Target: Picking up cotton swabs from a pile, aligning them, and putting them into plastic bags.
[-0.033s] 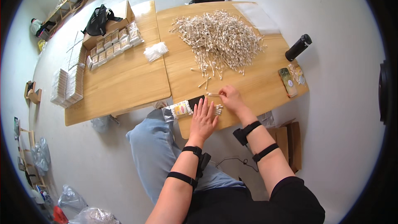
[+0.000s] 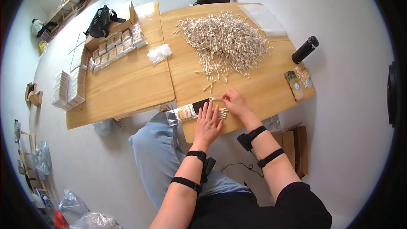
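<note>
Black straps (image 2: 196,154) band both forearms closest to me. I have the left hand (image 2: 207,128) palm down at the near edge of the wooden counter (image 2: 263,91), fingers straight and slightly spread, thumb off to the right; I can't tell how firmly it presses. White cotton swabs (image 2: 224,113) poke out to its right, and a clear packet of swabs (image 2: 185,113) lies just to its left. A dark pad (image 2: 202,104) shows beside its fingers. My right hand (image 2: 235,103) pinches at least one swab (image 2: 215,99), its tip pointing left. Farther right are a phone (image 2: 294,85) and, beyond it, a black bottle (image 2: 305,50). Past a few stray swabs (image 2: 209,85), I see the big swab pile (image 2: 224,42), with clear plastic sheets (image 2: 265,19) at far right.
</note>
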`<state>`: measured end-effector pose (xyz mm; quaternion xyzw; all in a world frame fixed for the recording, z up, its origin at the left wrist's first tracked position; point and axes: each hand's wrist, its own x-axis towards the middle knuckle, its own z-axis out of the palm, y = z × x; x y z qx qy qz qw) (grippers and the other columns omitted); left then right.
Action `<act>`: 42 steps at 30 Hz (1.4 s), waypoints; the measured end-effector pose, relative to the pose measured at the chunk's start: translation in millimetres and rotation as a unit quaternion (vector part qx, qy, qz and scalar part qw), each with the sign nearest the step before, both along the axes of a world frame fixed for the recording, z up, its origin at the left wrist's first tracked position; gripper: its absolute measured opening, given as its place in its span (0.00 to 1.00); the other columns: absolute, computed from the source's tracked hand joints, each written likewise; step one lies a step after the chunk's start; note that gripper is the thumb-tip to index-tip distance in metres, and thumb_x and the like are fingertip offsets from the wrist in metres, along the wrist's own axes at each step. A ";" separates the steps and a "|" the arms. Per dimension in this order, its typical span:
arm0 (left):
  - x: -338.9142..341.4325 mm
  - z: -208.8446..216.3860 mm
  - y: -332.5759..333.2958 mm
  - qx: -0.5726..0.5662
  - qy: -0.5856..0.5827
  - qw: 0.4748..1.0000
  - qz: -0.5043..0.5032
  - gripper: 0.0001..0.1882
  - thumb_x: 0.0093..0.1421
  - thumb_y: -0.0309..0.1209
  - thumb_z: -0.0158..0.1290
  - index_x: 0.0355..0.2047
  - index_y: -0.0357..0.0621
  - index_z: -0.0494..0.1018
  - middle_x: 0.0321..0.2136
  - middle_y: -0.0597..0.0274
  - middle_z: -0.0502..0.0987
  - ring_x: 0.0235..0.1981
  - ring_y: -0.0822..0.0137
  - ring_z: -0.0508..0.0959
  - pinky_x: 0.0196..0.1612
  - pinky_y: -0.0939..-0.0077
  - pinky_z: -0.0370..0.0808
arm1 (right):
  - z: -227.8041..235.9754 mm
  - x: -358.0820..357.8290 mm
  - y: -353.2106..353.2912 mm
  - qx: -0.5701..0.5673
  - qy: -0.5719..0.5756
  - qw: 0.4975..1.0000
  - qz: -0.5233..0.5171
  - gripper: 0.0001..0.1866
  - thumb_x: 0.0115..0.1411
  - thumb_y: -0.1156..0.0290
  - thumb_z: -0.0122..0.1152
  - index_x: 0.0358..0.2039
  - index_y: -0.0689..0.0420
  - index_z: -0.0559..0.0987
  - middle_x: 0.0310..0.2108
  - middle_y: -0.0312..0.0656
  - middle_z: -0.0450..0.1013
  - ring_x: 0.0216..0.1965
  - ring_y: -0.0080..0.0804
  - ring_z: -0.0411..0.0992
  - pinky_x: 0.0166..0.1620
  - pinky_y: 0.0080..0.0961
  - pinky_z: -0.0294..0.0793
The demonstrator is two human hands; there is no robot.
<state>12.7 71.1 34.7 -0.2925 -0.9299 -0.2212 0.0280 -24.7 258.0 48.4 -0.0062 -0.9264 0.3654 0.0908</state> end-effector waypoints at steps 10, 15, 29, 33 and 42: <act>-0.6 -5.2 1.6 0.028 0.028 0.999 0.017 0.36 0.63 0.46 0.51 0.67 0.47 0.56 0.70 0.49 0.49 0.71 0.49 0.48 0.71 0.53 0.45 | 0.8 28.5 1.4 -0.061 0.051 0.994 -0.073 0.02 0.55 0.75 0.61 0.30 0.59 0.78 0.28 0.44 0.72 0.30 0.43 0.73 0.35 0.34 0.75; -2.8 -4.8 4.3 0.029 0.024 0.999 0.015 0.37 0.62 0.46 0.52 0.67 0.47 0.56 0.70 0.48 0.50 0.71 0.48 0.49 0.71 0.53 0.46 | -8.7 34.9 -2.8 0.092 0.148 0.979 -0.107 0.03 0.56 0.73 0.61 0.31 0.54 0.76 0.29 0.43 0.72 0.31 0.45 0.74 0.34 0.39 0.74; 8.2 -16.8 1.0 0.062 0.068 0.996 0.004 0.34 0.61 0.46 0.53 0.64 0.45 0.61 0.68 0.49 0.56 0.70 0.51 0.53 0.70 0.51 0.49 | -8.7 47.5 -8.3 0.172 0.127 0.970 -0.119 0.04 0.55 0.70 0.60 0.33 0.52 0.77 0.31 0.43 0.72 0.34 0.45 0.74 0.37 0.40 0.75; 3.2 -21.6 -2.1 0.100 0.100 0.990 -0.013 0.34 0.60 0.45 0.54 0.64 0.46 0.62 0.68 0.49 0.56 0.70 0.50 0.54 0.70 0.51 0.49 | -11.9 42.0 -9.3 0.170 0.137 0.967 -0.132 0.03 0.55 0.71 0.59 0.31 0.52 0.77 0.31 0.42 0.72 0.33 0.45 0.74 0.36 0.41 0.75; 3.6 -13.1 -0.7 0.069 0.073 0.995 0.001 0.34 0.60 0.42 0.53 0.64 0.44 0.61 0.68 0.48 0.55 0.70 0.50 0.54 0.70 0.52 0.48 | -19.9 37.8 -7.7 0.192 0.123 0.964 -0.134 0.04 0.55 0.71 0.58 0.32 0.51 0.76 0.31 0.42 0.71 0.33 0.46 0.73 0.34 0.41 0.74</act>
